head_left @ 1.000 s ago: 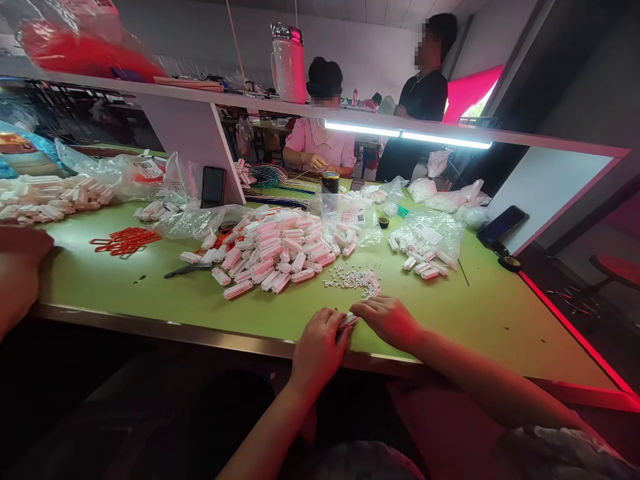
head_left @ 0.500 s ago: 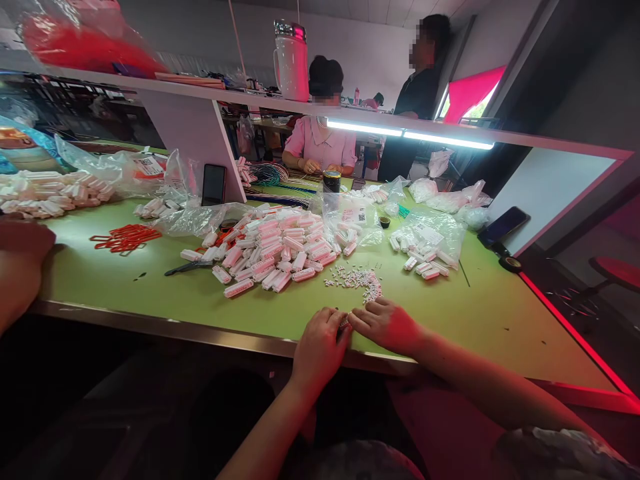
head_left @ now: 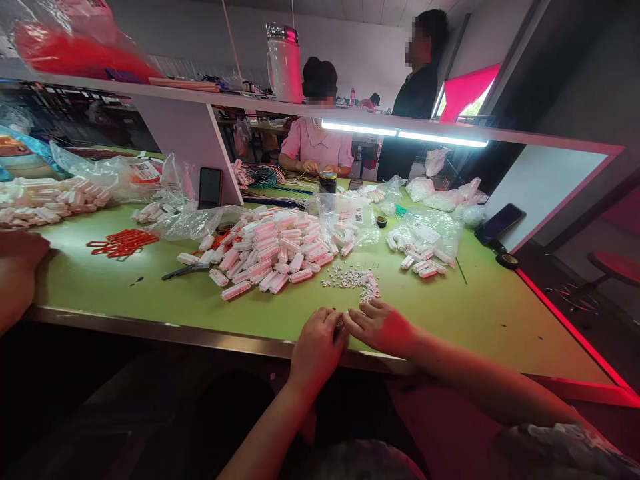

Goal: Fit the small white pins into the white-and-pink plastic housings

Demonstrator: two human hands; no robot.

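My left hand (head_left: 316,347) rests at the table's front edge, its fingers closed around a small white plastic piece (head_left: 340,323) that is mostly hidden. My right hand (head_left: 383,328) meets it from the right, fingertips pinched together against the end of that piece. What the right fingertips hold is too small to make out. Just beyond both hands lies a scatter of tiny white pegs (head_left: 367,283). Behind them rises a big heap of white, ribbed plastic housings (head_left: 277,250), with the dark handles of a tool (head_left: 186,271) sticking out at its left.
At far left is another person's hand (head_left: 20,273). Orange loops (head_left: 121,243), bagged housings (head_left: 423,237) and a black tape roll (head_left: 507,261) lie on the green table (head_left: 450,333). Phones lean at the left (head_left: 210,188) and right (head_left: 500,222). A shelf with a lamp (head_left: 400,132) crosses above.
The whole view has shifted slightly, so the scene sits a little further left. Both my hands stay together at the table edge, with hardly any movement of the fingers.
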